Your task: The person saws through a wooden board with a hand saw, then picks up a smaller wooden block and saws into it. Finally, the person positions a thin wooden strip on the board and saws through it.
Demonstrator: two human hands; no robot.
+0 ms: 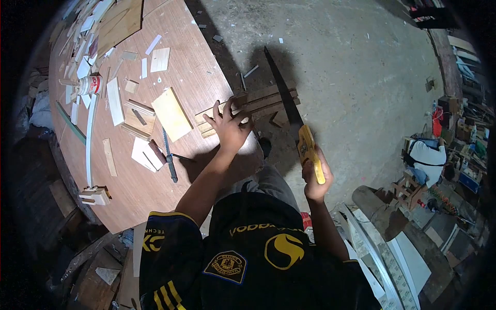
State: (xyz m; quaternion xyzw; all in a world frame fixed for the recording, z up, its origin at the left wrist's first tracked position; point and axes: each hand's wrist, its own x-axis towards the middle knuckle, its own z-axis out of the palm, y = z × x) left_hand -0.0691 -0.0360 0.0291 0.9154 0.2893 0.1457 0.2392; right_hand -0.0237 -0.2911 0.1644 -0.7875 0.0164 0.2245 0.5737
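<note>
My right hand (316, 178) is closed around the yellow handle of a handsaw (285, 93). The dark blade points up and away over the floor, close to the right ends of some wooden strips (268, 101). Those strips lie side by side across the table edge and stick out past it. My left hand (231, 129) bears down on them from above near the edge, its fingers bent and apart; the fingertips are partly hidden. Left of that hand lie a pale wooden board (171, 114) and a narrow blue-and-black saw (169, 155).
The table (139, 199) carries a jar (89, 84), offcuts, a wooden block (95, 196) and a plywood sheet (120, 23). Scraps dot the concrete floor (356, 77). Another person (427, 157) is at the right among piled things. Long panels (369, 248) lie at lower right.
</note>
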